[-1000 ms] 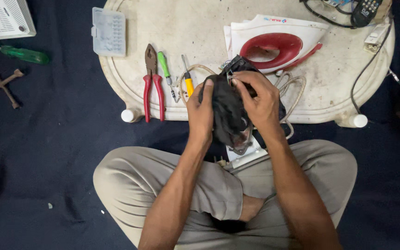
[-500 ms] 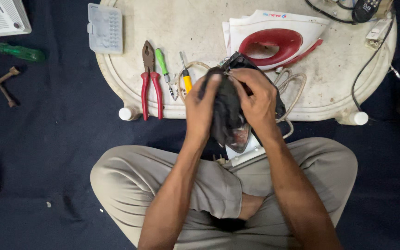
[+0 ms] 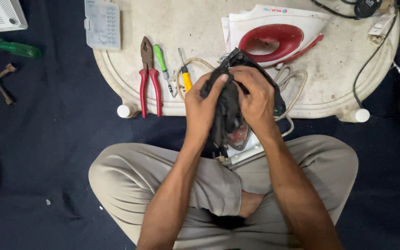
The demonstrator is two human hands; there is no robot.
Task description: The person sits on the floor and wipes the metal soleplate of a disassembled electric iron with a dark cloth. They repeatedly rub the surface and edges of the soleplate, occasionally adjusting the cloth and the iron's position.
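Left of the hands, the pliers and two screwdrivers block the tray; its middle above them is free. The iron cover blocks the right.

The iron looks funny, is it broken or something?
It looks taken apart. Its white and red top shell lies alone on the white tray, while both hands, left hand and right hand, grip the dark inner part above the lap. The pale cord trails loosely over the tray edge.
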